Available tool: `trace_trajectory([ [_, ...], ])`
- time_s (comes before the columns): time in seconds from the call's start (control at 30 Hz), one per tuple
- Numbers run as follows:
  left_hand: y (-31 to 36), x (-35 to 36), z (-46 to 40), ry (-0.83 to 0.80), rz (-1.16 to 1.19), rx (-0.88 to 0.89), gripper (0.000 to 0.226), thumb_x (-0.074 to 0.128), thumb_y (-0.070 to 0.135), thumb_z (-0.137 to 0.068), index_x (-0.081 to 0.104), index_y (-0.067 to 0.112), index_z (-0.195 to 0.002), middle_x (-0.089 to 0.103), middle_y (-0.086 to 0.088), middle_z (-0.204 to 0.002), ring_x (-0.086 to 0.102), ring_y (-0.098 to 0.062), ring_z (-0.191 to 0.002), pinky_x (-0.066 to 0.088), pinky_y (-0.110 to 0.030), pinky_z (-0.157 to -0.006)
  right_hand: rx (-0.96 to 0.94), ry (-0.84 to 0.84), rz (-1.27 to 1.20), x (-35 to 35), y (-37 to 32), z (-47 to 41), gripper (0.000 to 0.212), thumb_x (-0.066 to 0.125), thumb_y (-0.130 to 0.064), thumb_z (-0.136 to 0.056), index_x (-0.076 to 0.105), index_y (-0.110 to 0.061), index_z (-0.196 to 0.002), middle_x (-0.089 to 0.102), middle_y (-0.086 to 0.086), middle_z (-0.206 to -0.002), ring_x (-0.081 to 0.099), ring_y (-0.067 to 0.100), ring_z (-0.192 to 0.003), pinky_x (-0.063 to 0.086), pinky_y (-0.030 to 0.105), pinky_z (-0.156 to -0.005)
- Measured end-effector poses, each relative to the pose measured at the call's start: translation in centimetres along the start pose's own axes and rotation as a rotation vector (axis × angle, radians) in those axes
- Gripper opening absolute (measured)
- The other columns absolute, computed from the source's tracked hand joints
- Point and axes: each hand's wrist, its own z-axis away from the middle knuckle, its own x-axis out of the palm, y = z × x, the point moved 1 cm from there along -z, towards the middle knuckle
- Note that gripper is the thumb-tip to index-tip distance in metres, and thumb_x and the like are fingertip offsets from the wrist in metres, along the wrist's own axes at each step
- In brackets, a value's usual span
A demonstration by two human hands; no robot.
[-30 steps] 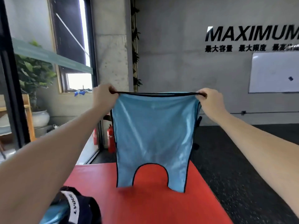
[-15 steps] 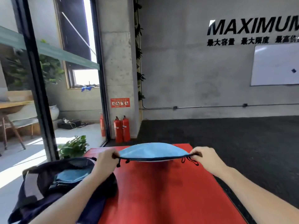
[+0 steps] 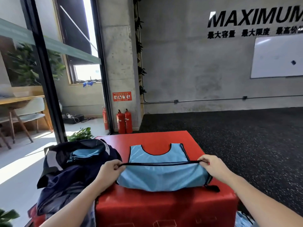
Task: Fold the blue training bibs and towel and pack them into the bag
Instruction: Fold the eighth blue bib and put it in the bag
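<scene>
A light blue training bib (image 3: 161, 175) with black trim lies on the red padded box (image 3: 164, 208), its neck cutout toward the far end. My left hand (image 3: 109, 171) pinches the left end of its near black hem, and my right hand (image 3: 211, 166) pinches the right end. The hem is stretched taut between them, raised a little, with the cloth sagging over the box's front edge. A dark navy bag (image 3: 68, 174) sits open at the left of the box, with folded blue cloth (image 3: 85, 154) inside it.
More blue fabric (image 3: 244, 221) shows at the bottom right by the box. Two red fire extinguishers (image 3: 124, 121) stand by a concrete pillar beyond. A glass partition (image 3: 42, 76) and potted plants are at the left. Dark rubber floor stretches to the right.
The bib hung in the air from both hands a second ago. My hands have come down and toward me, laying it flat on the red box, still holding its hem.
</scene>
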Motion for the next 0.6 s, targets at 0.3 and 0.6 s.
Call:
trace_trajectory([
  [0.3,1.2,0.2,-2.5,0.015,0.236,-0.026,0.007,0.079,0.028,-0.085,0.078,0.022,-0.081,0.063,-0.001,-0.064,0.05,-0.006,-0.062,0.04,-0.029,-0.067,0.041,-0.053,-0.031,-1.9,0.3,-3.4,0.019,0.068,-0.017,-0.094,0.074,-0.035,-0.093,0.074,-0.018,-0.093,0.065,-0.003,-0.095,0.046,0.018,-0.083],
  [0.6,-1.3,7.4,-8.6,0.09,0.108,-0.132,0.014,0.066,0.022,-0.094,0.069,0.026,-0.081,0.067,0.009,-0.069,0.057,-0.004,-0.064,0.038,-0.014,-0.056,0.114,-0.021,-0.069,4.4,4.7,-10.8,0.023,0.063,-0.004,-0.095,0.072,-0.024,-0.103,0.07,-0.01,-0.1,0.062,0.007,-0.098,0.042,0.02,-0.085],
])
